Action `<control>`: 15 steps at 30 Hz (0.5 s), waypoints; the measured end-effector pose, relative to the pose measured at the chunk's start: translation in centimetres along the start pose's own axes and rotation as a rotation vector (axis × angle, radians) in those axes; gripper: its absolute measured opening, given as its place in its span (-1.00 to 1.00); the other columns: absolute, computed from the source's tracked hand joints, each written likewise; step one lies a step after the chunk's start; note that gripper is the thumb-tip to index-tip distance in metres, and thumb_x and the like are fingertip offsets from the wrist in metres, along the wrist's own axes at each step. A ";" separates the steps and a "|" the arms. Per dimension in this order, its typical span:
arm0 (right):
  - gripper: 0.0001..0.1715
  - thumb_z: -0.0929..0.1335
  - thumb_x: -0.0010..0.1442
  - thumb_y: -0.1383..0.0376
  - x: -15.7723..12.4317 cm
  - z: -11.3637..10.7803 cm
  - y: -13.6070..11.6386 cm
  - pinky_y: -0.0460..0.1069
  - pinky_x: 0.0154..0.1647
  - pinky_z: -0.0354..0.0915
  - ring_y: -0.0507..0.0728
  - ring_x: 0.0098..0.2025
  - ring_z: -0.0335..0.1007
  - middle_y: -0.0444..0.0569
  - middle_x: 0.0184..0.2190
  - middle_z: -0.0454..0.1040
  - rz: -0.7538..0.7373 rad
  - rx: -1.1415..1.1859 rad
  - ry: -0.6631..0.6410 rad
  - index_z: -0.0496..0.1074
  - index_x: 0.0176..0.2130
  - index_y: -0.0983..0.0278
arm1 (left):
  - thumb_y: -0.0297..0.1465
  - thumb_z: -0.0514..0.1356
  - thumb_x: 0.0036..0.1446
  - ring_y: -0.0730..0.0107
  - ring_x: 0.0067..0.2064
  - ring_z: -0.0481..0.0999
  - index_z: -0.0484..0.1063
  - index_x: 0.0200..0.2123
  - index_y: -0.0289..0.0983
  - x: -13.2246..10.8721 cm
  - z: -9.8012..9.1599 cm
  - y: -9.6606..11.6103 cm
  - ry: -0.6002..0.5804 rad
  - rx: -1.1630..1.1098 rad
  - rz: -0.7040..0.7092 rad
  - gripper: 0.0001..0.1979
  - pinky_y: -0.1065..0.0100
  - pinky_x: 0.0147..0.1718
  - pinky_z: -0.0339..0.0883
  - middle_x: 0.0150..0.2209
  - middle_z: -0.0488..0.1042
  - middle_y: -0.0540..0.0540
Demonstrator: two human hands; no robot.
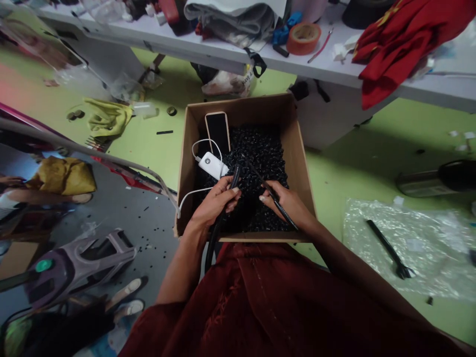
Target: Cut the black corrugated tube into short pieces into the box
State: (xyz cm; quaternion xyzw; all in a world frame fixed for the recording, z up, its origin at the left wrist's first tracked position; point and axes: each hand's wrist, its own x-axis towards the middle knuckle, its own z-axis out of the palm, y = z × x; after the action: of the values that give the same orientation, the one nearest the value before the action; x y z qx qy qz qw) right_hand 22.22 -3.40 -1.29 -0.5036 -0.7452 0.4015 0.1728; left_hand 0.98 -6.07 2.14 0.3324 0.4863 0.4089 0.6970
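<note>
Over an open cardboard box (305, 183) of small, glossy black pieces (260, 141), a person's left hand (219, 198) closes thumb and fingers around a black corrugated tube (236, 174), while the right hand (286, 201) pinches a thin black strip (280, 208) between thumb and forefinger. The tube stands over the box's middle and runs down across its near edge; the strip slants toward the near right corner. If the right-hand pinch loosens, the slick-looking strip could drop and be hard to find among loose pieces of the same colour. A white cable (196, 192) passes from the left wall to near the left wrist, where a sideways sweep could snag it and perhaps tug the white power bank (212, 165) lying close by. The dark-screened smartphone (217, 130), propped in the far left corner, appears to rest on the shifting heap and could slide if the box is jolted; a tip toward the near edge could also spill pieces. Textures contrast: ridged tube, smooth strip, matte brown board, shiny beadlike fill. Beyond the far edge, an orange tape roll (303, 38) and rumpled red cloth (405, 47) sit on a white worktable (238, 58); crinkled clear plastic sheeting (359, 223) glints at right.
</note>
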 end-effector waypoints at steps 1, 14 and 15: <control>-0.57 0.27 0.19 0.10 0.0 0.0 0.1 0.07 -0.19 0.30 0.21 -0.20 0.46 0.02 -0.22 0.52 -0.002 -0.002 -0.006 0.34 0.02 0.19 | -0.37 0.18 0.11 0.69 -0.61 0.14 0.27 -0.17 -0.29 0.0 0.0 0.0 0.011 0.005 0.004 -0.77 0.53 -0.66 -0.06 -0.49 0.26 0.09; -0.43 0.23 0.22 0.04 0.2 0.1 0.1 0.16 -0.12 0.31 0.29 -0.06 0.42 0.13 -0.03 0.45 0.035 -0.074 -0.067 0.28 0.14 0.21 | -0.24 0.16 0.16 0.67 -0.63 0.18 0.28 0.09 -0.29 0.3 -0.2 -0.2 0.070 0.038 0.034 -0.54 0.52 -0.69 -0.03 -0.49 0.33 0.06; -0.43 0.24 0.21 0.04 0.2 0.1 0.1 0.16 -0.13 0.32 0.29 -0.07 0.43 0.13 -0.03 0.45 0.037 -0.080 -0.061 0.28 0.14 0.21 | -0.24 0.16 0.16 0.68 -0.63 0.16 0.28 0.09 -0.28 0.3 -0.2 -0.2 0.072 0.037 0.035 -0.54 0.52 -0.69 -0.05 -0.50 0.31 0.07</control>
State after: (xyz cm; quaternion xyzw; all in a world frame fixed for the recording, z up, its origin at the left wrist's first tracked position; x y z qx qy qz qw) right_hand 22.11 -3.29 -1.45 -0.5112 -0.7563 0.3896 0.1222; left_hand 0.88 -5.87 1.78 0.3388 0.5128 0.4236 0.6655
